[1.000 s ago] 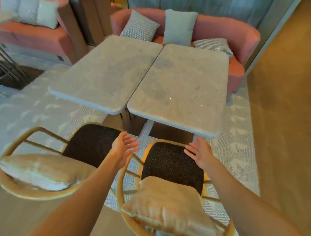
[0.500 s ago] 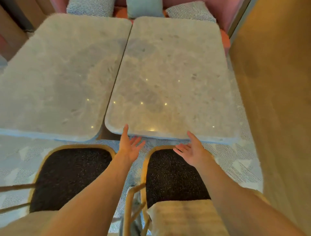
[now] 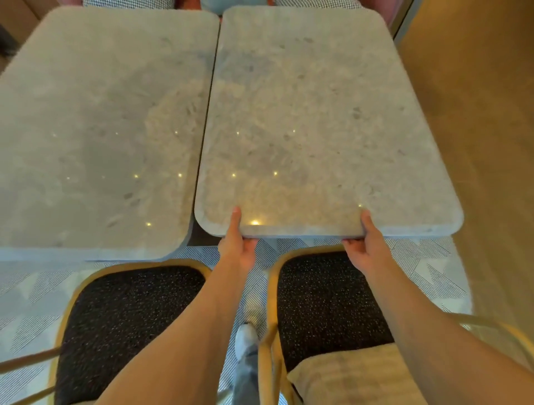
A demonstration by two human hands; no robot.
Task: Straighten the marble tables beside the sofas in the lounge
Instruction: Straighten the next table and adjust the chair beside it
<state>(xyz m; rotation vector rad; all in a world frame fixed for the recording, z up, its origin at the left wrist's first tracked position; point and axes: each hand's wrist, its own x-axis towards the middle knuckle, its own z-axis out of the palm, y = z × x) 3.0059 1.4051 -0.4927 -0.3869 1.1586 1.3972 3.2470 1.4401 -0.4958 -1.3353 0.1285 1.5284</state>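
Two grey marble tables stand side by side with a narrow dark gap between them. The right marble table (image 3: 315, 121) has its near edge a little farther from me than that of the left marble table (image 3: 95, 130). My left hand (image 3: 237, 245) grips the near edge of the right table close to its left corner, thumb on top and fingers underneath. My right hand (image 3: 364, 245) grips the same edge farther right in the same way.
Two wicker chairs with dark speckled seats sit right under me, the left chair (image 3: 130, 312) and the right chair (image 3: 326, 300), the right one with a beige cushion (image 3: 355, 375). Sofa cushions (image 3: 121, 2) show beyond the tables. A wooden floor (image 3: 485, 144) runs along the right of the patterned rug (image 3: 419, 260).
I have come closer and now look down on the tables. Both hands went from open and reaching over the chairs to gripping the right table's near edge.
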